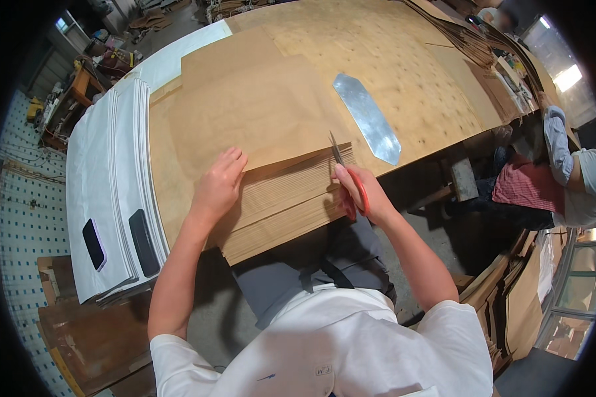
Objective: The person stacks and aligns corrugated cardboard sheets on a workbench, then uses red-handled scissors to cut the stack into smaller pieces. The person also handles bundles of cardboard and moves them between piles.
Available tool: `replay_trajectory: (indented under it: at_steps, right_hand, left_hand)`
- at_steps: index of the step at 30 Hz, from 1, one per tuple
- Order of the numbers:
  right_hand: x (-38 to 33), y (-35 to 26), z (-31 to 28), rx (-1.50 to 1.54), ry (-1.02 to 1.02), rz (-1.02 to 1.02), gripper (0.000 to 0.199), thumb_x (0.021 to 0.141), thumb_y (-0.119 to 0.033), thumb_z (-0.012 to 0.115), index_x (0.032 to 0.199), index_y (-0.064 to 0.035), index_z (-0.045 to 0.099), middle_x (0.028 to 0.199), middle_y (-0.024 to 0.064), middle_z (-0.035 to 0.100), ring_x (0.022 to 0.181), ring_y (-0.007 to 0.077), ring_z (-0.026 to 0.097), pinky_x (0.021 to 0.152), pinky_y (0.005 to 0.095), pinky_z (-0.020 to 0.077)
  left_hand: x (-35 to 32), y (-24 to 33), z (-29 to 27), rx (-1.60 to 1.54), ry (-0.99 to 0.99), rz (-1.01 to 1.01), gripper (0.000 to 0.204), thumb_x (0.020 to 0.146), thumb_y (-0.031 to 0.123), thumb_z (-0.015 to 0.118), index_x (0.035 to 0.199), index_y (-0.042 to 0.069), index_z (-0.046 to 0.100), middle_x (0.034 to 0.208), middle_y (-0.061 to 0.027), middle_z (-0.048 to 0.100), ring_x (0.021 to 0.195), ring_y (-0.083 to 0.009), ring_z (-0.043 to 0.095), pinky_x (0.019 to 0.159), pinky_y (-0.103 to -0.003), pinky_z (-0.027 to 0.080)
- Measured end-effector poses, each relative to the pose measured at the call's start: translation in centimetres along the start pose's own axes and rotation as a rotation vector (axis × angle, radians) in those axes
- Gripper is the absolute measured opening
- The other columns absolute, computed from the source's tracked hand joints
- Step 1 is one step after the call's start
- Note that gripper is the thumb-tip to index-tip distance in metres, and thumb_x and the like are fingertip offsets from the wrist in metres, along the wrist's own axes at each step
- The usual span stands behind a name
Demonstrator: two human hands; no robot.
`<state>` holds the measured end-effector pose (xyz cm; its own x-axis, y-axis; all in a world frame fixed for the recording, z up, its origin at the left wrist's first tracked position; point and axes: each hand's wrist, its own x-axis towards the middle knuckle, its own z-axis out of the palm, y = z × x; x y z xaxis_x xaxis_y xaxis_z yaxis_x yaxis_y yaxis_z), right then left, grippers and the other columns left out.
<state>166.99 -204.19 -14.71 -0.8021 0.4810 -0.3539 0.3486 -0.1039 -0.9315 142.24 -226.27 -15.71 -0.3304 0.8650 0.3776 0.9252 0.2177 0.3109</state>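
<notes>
My right hand (371, 195) grips a pair of scissors (356, 185) by its red handles. The scissors' blades point away from me, at the right end of a stack of brown paper strips (285, 212) along the table's near edge. My left hand (220, 182) rests on the near edge of a large brown paper sheet (245, 106), its fingers bent against the paper. Whether those fingers pinch the sheet is hard to make out. Right of the sheet lies a flat metal plate (368, 119) with pointed ends.
Folded white sheets (106, 172) are piled on the left, with a phone (94, 244) and a dark oblong object (144, 243) on them. The wooden tabletop (417, 73) extends to the far right. Another person (579, 172) sits at the right, near stacked brown paper (516, 304).
</notes>
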Motion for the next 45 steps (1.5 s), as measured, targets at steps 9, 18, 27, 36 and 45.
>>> replay_trajectory:
  at_steps: [9, 18, 27, 36, 45]
  right_hand:
    - [0.2, -0.8, 0.6, -0.069, 0.112, 0.057, 0.051, 0.100, -0.052, 0.061, 0.082, -0.0044, 0.055, 0.061, 0.0017, 0.054, 0.050, 0.0102, 0.054, 0.048, 0.0276, 0.0494]
    - [-0.8, 1.1, 0.3, -0.163, 0.061, -0.019, 0.044, 0.100, -0.045, 0.064, 0.088, -0.0026, 0.058, 0.066, 0.0014, 0.055, 0.061, 0.0096, 0.058, 0.057, 0.0281, 0.0517]
    - [-6.1, 0.8, 13.4, -0.046, -0.282, 0.039, 0.042, 0.102, -0.041, 0.063, 0.105, 0.0013, 0.061, 0.074, 0.0052, 0.059, 0.062, 0.0121, 0.058, 0.059, 0.0283, 0.0502]
    - [-1.7, 1.7, 22.1, -0.102, -0.195, -0.190, 0.049, 0.103, -0.045, 0.059, 0.096, 0.0027, 0.061, 0.068, 0.0044, 0.057, 0.061, 0.0104, 0.050, 0.056, 0.0298, 0.0414]
    - [-0.9, 0.5, 23.3, -0.181, -0.106, -0.197, 0.061, 0.102, -0.055, 0.054, 0.089, 0.0050, 0.060, 0.065, 0.0119, 0.056, 0.062, 0.0207, 0.052, 0.062, 0.0389, 0.0443]
  left_hand:
    - [0.1, 0.5, -0.2, 0.003, -0.007, 0.025, 0.029, 0.091, 0.006, 0.067, 0.120, 0.000, 0.065, 0.130, -0.0194, 0.064, 0.127, -0.0382, 0.058, 0.109, -0.046, 0.048]
    - [0.5, 1.1, -1.6, -0.056, -0.079, -0.031, 0.027, 0.092, 0.009, 0.066, 0.119, 0.002, 0.067, 0.128, -0.0168, 0.065, 0.121, -0.0368, 0.060, 0.102, -0.044, 0.051]
    - [5.3, -1.4, -4.8, -0.081, -0.624, -0.090, 0.038, 0.082, 0.021, 0.074, 0.115, 0.005, 0.064, 0.117, -0.0135, 0.059, 0.116, -0.0344, 0.056, 0.095, -0.043, 0.049]
    - [6.8, -0.7, -4.7, -0.001, -0.740, -0.094, 0.053, 0.069, 0.027, 0.084, 0.110, 0.008, 0.056, 0.123, -0.0101, 0.055, 0.125, -0.0296, 0.050, 0.096, -0.043, 0.051]
    - [6.7, -0.8, -4.1, 0.008, -0.742, -0.082, 0.059, 0.067, 0.028, 0.087, 0.112, 0.007, 0.055, 0.123, -0.0121, 0.053, 0.125, -0.0322, 0.049, 0.099, -0.043, 0.049]
